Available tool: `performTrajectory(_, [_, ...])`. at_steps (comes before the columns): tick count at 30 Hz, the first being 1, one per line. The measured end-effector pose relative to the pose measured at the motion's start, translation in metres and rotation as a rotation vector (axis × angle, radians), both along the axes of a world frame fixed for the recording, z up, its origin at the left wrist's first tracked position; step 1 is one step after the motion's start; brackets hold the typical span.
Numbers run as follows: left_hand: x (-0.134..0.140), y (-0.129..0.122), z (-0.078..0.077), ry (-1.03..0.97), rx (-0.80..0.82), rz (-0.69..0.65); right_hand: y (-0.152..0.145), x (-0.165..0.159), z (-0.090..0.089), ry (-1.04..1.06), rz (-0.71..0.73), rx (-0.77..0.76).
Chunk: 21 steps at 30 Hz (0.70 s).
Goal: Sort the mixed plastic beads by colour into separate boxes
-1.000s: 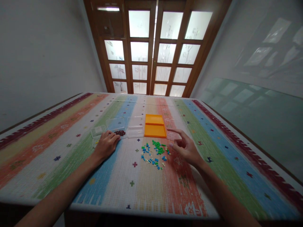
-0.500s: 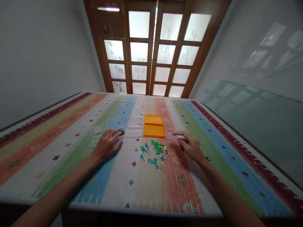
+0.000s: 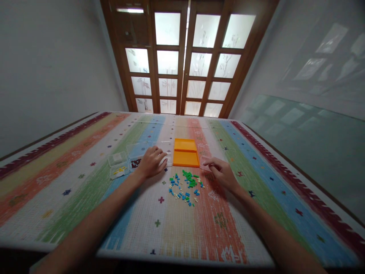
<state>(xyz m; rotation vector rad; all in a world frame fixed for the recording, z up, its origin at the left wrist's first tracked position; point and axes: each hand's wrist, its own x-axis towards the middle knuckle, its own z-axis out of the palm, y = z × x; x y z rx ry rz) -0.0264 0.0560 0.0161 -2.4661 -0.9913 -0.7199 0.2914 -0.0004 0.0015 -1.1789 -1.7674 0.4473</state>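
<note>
My left hand (image 3: 154, 163) hovers over or rests on a clear plastic box (image 3: 170, 161), its fingers loosely bent and thumb apart. Left of it, another clear box holds dark brown bricks (image 3: 136, 163). A small clear case with yellow pieces (image 3: 119, 170) lies farther left. My right hand (image 3: 221, 171) has its fingertips drawn together at another clear box (image 3: 202, 160); whether anything is between them is hidden. An orange tray (image 3: 186, 158) lies open between the hands. Nearer me is a scatter of small green bricks (image 3: 190, 178), blue bricks (image 3: 186, 194) and cream pieces.
A striped tablecloth (image 3: 99, 171) covers the table. Beyond its far edge stands a wooden door (image 3: 182, 83) with frosted panes. Pale walls rise on both sides, and a glass panel (image 3: 308, 125) leans at the right.
My left hand has moved right, from the box of brown bricks to the clear box beside the orange tray. My right hand has shifted slightly left and its fingers have drawn closer together.
</note>
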Motion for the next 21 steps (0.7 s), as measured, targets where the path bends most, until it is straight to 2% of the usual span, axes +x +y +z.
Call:
performTrajectory(6, [0.001,-0.012,-0.012,-0.078,-0.01,0.01,-0.014,-0.001,-0.016,-0.011,0.008,0.066])
performTrajectory(13, [0.006,-0.021,-0.021,-0.016,-0.067,0.024,-0.023,-0.01,-0.015,-0.024,-0.005,0.1])
performTrajectory(21, [0.005,-0.015,-0.026,0.014,-0.137,0.018,-0.022,-0.013,-0.015,-0.089,0.032,0.115])
